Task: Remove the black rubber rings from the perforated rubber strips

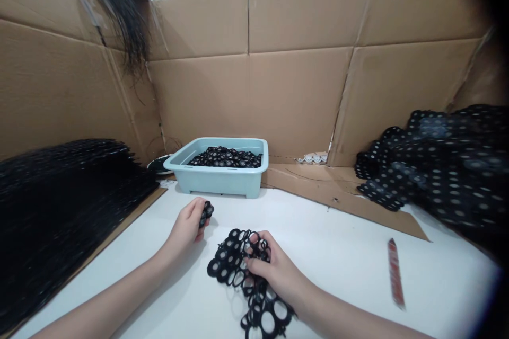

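We grip discs (206,214) in our left hand (191,219) and mesh (228,258) in our right hand (277,269), best held lightly against snagging.

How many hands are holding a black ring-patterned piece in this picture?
2. The left hand, nearer the blue basin, holds a small black piece; the right hand holds a larger black piece. No other hand is visible.

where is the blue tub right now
In the head view, the tub stands left of centre on the white table, beyond the left hand and in front of the cardboard wall.
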A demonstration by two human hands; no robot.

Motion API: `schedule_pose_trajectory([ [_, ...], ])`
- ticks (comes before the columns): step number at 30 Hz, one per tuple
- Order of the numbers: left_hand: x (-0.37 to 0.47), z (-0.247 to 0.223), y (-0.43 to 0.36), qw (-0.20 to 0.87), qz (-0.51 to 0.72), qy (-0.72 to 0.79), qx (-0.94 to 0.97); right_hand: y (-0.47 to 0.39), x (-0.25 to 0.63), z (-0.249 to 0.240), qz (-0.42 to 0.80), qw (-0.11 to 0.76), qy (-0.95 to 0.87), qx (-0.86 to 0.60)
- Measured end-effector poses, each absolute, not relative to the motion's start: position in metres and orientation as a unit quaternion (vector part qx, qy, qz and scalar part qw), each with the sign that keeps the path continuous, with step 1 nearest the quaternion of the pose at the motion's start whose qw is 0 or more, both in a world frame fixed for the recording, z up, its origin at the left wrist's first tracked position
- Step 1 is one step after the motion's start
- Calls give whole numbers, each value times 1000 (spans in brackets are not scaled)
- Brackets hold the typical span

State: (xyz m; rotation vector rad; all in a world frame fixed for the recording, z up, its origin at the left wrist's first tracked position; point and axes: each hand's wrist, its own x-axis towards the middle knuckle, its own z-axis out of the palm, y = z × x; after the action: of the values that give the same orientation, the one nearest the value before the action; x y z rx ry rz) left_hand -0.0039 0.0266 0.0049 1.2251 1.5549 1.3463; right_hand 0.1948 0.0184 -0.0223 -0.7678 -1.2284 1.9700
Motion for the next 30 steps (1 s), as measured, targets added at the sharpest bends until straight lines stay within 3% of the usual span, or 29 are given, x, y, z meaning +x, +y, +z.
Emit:
schedule_pose_trajectory([
  [5, -14, 48, 46, 392, 471, 609, 504, 21, 192, -29, 760, 348, -484, -259],
  [12, -46, 114, 127, 223, 443, 680, 540, 23, 191, -31, 765, 361, -471, -250],
  [19, -70, 116, 163, 121, 393, 748, 521, 26, 193, -37, 775, 359, -470, -224],
  [30, -90, 118, 172, 140, 393, 755, 506, 26, 194, -32, 758, 356, -490, -242],
])
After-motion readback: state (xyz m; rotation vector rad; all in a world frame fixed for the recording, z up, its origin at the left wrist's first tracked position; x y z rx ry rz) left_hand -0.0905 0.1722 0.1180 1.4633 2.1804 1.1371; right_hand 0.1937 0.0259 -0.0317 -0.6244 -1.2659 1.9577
